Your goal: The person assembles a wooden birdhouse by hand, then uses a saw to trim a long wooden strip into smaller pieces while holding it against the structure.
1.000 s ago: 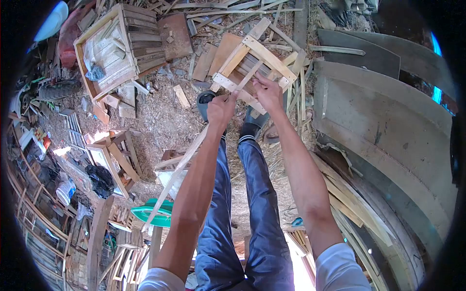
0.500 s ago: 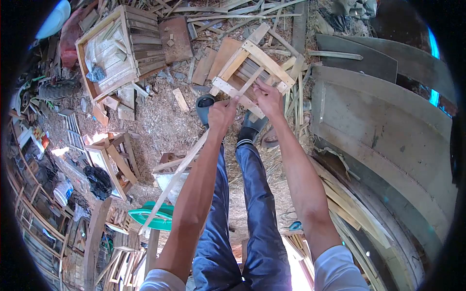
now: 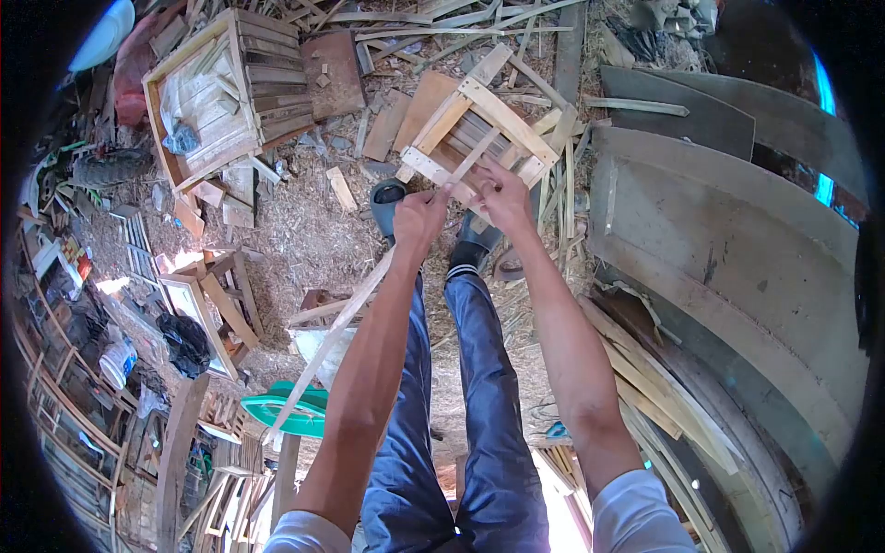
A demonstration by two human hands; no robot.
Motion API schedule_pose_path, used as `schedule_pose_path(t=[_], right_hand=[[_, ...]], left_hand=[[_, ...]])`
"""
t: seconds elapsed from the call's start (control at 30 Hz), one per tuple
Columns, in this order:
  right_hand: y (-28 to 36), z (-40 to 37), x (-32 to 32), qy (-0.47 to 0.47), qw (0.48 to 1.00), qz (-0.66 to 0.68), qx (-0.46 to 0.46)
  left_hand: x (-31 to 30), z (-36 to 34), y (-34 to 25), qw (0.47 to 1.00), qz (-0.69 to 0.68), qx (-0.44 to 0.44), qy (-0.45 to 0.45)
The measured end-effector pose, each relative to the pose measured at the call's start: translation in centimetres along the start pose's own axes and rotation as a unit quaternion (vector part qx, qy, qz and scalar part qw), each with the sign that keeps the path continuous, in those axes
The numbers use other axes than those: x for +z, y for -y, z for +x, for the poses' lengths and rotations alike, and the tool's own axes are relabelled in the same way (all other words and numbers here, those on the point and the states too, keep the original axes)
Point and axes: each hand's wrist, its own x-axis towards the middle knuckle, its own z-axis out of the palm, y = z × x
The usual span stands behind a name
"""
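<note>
A long, thin wooden strip [image 3: 332, 341] slants from the lower left up to a small wooden frame [image 3: 505, 112], its far end lying over the frame's opening. My left hand [image 3: 420, 221] is closed around the strip near the frame's lower left corner. Beside it, my right hand [image 3: 503, 199] is at the frame's near edge, fingers curled and the index finger close to the strip. Whatever sits between those fingers, if anything, is hidden. The frame has pale wooden bars around a slatted inside and rests in front of my feet.
A larger slatted wooden crate [image 3: 267, 78] lies at the upper left. Big flat panels [image 3: 719, 230] lean along the right. A green plastic object [image 3: 300, 410] is at the lower left. Wood scraps and shavings cover the ground, and a black bag [image 3: 184, 346] lies left.
My right hand has shifted slightly toward me and left along the frame's near edge, its fingers more curled. The left hand still grips the strip in nearly the same place.
</note>
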Motion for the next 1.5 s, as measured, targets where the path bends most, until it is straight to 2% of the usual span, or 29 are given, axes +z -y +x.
schedule_pose_path(t=[0.07, 0.13, 0.2, 0.27, 0.33, 0.37, 0.4, 0.43, 0.5, 0.67, 0.73, 0.93, 1.2, 1.43, 1.5], right_hand=[[-0.8, 0.2, -0.1, -0.009, 1.0, 0.028, 0.008], [-1.1, 0.6, -0.3, -0.072, 0.994, 0.079, -0.011], [-0.9, 0.7, -0.9, -0.091, 0.993, 0.076, -0.007], [-1.5, 1.1, -1.5, -0.109, 0.991, 0.073, -0.004], [-1.6, 1.5, -2.1, -0.129, 0.99, 0.018, -0.059], [-1.4, 1.4, -2.4, -0.129, 0.99, 0.018, -0.059], [-1.2, 1.4, -2.7, -0.115, 0.992, 0.025, -0.04], [-1.2, 1.4, -2.9, -0.101, 0.994, 0.033, -0.021], [-1.3, 1.4, -3.4, -0.074, 0.996, 0.05, -0.015], [-1.3, 1.0, -3.9, -0.025, 0.996, 0.082, -0.029], [-1.0, 1.0, -4.0, -0.01, 0.998, 0.052, -0.035], [-1.0, 1.4, -3.9, -0.008, 0.994, 0.105, -0.019], [-0.7, 1.5, -4.1, 0.007, 0.993, 0.116, -0.017], [-0.6, 1.3, -4.2, 0.023, 0.991, 0.132, -0.014], [-0.5, 1.0, -4.2, 0.023, 0.99, 0.14, -0.008]], left_hand=[[0.5, 0.0, 0.3, 1.0, -0.007, 0.015, -0.018], [0.3, -0.2, 0.1, 0.999, -0.013, 0.031, -0.037], [-0.7, -0.7, -0.9, 1.0, -0.014, -0.005, 0.024], [-0.1, -0.5, -0.2, 1.0, -0.017, -0.001, 0.011], [0.3, -0.5, 0.0, 1.0, -0.019, 0.004, -0.001], [0.5, -0.8, -0.1, 0.999, -0.031, 0.012, 0.042], [0.7, -1.2, -0.1, 0.995, -0.041, 0.02, 0.084], [1.3, -1.7, -0.1, 0.995, -0.041, 0.021, 0.085], [2.5, -2.7, -0.3, 0.999, -0.033, 0.032, -0.021], [2.8, -2.5, -0.3, 0.999, -0.04, 0.02, 0.001], [2.8, -2.4, -0.1, 0.999, -0.042, 0.015, 0.002], [2.3, -2.2, -0.3, 0.997, -0.063, 0.031, 0.028], [0.9, -2.6, -1.5, 0.997, -0.055, 0.002, 0.051], [1.4, -2.3, -0.8, 0.998, -0.055, 0.024, 0.018], [0.9, -2.3, -1.1, 0.995, -0.06, -0.003, 0.077]])
